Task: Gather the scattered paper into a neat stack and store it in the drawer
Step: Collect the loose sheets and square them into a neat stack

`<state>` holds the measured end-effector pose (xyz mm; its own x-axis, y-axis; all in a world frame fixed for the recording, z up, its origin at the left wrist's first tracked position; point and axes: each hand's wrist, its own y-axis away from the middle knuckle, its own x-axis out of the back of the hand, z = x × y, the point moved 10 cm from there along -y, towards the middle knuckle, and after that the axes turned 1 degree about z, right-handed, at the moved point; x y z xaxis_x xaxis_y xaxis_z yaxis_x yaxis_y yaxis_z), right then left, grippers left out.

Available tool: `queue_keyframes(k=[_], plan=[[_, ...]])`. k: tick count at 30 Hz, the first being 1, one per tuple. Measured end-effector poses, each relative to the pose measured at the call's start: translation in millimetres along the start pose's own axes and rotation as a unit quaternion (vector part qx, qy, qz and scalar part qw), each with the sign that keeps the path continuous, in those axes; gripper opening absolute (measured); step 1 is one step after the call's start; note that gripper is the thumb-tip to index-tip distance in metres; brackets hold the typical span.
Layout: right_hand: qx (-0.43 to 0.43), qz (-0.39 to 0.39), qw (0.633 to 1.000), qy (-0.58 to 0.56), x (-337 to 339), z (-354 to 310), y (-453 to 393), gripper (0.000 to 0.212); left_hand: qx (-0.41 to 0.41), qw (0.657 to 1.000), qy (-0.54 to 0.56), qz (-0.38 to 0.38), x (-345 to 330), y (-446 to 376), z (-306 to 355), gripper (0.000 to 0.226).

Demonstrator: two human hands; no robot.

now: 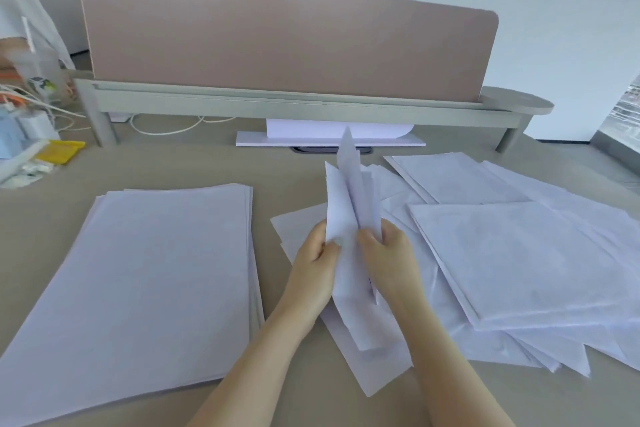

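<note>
While a squared stack of paper (145, 274) is lying flat on the left of the tan surface (194, 166), two bare hands are holding a small bundle of sheets (349, 204) upright at the centre. The left hand (317, 265) is pinching the bundle's near left edge between thumb and fingers, and the right hand (391, 255) is gripping the right edge, fingers curled round it. The bundle's far corner is pointing toward the pink divider panel (277, 42) at the back, and its lower end is hanging just above loose sheets beneath the wrists.

The scattered paper (519, 253) is fanning out across the right half of the surface, overlapping at odd angles, its outermost sheets running off the right edge of view. The near corners of this spread are lying close to the front edge of the surface. A bare strip of surface is running between the neat stack's right edge and the left forearm, and a wider bare band is lying between both piles and the grey rail (294, 104) under the divider.

A white curled sheet (332, 130) is sitting on a flat white board beneath that rail. Cables and coloured clutter (31, 128) are crowding the far left corner. People are standing, blurred, beyond the divider.
</note>
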<state>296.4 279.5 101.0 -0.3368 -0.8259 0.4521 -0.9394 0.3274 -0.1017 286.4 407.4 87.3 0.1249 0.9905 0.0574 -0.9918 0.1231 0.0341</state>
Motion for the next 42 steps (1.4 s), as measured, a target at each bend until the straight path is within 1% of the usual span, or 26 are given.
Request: queue_keyframes(k=[3,6,8,11,14,15,17,19,20,22,24,25,27,28,29,30,31,33,35,36,37,38,39,40,41,42], plan=[[-0.003,0.012,0.988,0.154,14.7,3.6,-10.3,0.025,-0.001,1.0,-0.009,-0.004,-0.6,-1.4,-0.1,0.026],[0.031,0.033,0.975,0.219,35.8,-15.6,-16.5,0.029,0.039,0.999,0.003,-0.031,-4.9,-1.1,-10.1,0.037],[0.072,0.069,0.972,0.212,64.1,-44.4,-20.4,0.031,0.071,0.996,0.037,-0.037,-5.0,-2.0,-16.3,0.043],[0.132,0.134,0.971,0.147,117.8,-93.4,-17.9,0.041,0.11,0.99,0.092,0.016,6.2,-4.9,-24.3,0.042],[0.198,0.171,0.964,0.048,157.1,-126.6,-3.7,0.048,0.13,0.981,0.13,0.067,16.5,-5.5,-34.9,0.038],[0.223,0.189,0.955,0.045,163.7,-133.4,5.4,0.048,0.131,0.978,0.134,0.087,20.4,-5.5,-37.2,0.036],[0.277,0.244,0.923,0.107,165.5,-143.9,30.8,0.046,0.11,0.979,0.12,0.125,26.7,-2.8,-31.3,0.033],[0.325,0.266,0.892,0.168,146.6,-149.6,54.7,0.04,0.055,0.98,0.109,0.159,31.3,4.5,-12.0,0.031],[0.332,0.245,0.891,0.189,128.6,-147.4,59.5,0.042,0.016,0.978,0.112,0.177,33.4,12.4,3.2,0.031],[0.329,0.162,0.903,0.223,83.7,-135.5,59.0,0.051,-0.07,0.968,0.115,0.212,39.0,32.1,34.7,0.033],[0.347,0.121,0.896,0.25,41.5,-121.9,61.7,0.057,-0.117,0.957,0.124,0.234,43.8,48.1,51.9,0.032],[0.342,0.109,0.899,0.251,24.2,-112.1,59.7,0.059,-0.116,0.957,0.126,0.232,43.9,50.2,49.6,0.029],[0.335,0.074,0.914,0.219,-5.0,-93.4,59.7,0.052,-0.079,0.974,0.133,0.165,31.3,46.3,41.0,0.02],[0.333,0.055,0.917,0.215,-18.2,-85.6,59.9,0.039,-0.063,0.982,0.116,0.133,25.9,44.0,35.5,0.036],[0.321,0.035,0.913,0.248,-31.1,-78.5,60.0,0.024,-0.034,0.988,0.089,0.12,24.5,40.7,25.1,0.052],[0.306,0.012,0.909,0.282,-41.8,-72.9,60.9,0.015,-0.001,0.989,0.076,0.126,27.3,39.2,15.7,0.063],[0.296,-0.009,0.908,0.296,-49.0,-71.9,65.2,0.015,0.026,0.986,0.082,0.143,33.7,38.1,6.6,0.065],[0.298,-0.048,0.911,0.28,-60.2,-68.4,75.8,0.014,0.065,0.973,0.144,0.166,44.0,37.1,-7.8,0.046],[0.322,-0.027,0.904,0.281,-67.0,-69.5,82.6,0.01,0.09,0.952,0.213,0.2,52.7,39.3,-20.1,0.023],[0.328,-0.052,0.909,0.254,-71.2,-66.6,87.2,0.006,0.088,0.945,0.222,0.225,58.4,41.4,-21.3,0.019],[0.326,-0.093,0.919,0.202,-73.8,-62.5,90.3,0.004,0.077,0.942,0.213,0.248,63.9,43.1,-19.9,0.021],[0.31,-0.14,0.93,0.139,-72.7,-58.7,89.9,0.009,0.061,0.943,0.191,0.264,68.1,44.5,-16.1,0.03],[0.26,-0.219,0.939,0.057,-74.0,-51.2,89.6,0.016,0.041,0.948,0.163,0.272,71.0,45.4,-9.6,0.041],[0.199,-0.289,0.935,-0.052,-72.4,-46.5,90.4,0.021,0.017,0.952,0.134,0.273,73.0,46.6,-0.8,0.049],[0.136,-0.306,0.93,-0.153,-64.8,-40.1,86.8,0.026,-0.007,0.956,0.113,0.272,74.8,45.5,4.8,0.054],[0.078,-0.272,0.935,-0.216,-53.2,-29.9,78.0,0.029,-0.022,0.958,0.101,0.269,76.6,43.8,7.7,0.057]])
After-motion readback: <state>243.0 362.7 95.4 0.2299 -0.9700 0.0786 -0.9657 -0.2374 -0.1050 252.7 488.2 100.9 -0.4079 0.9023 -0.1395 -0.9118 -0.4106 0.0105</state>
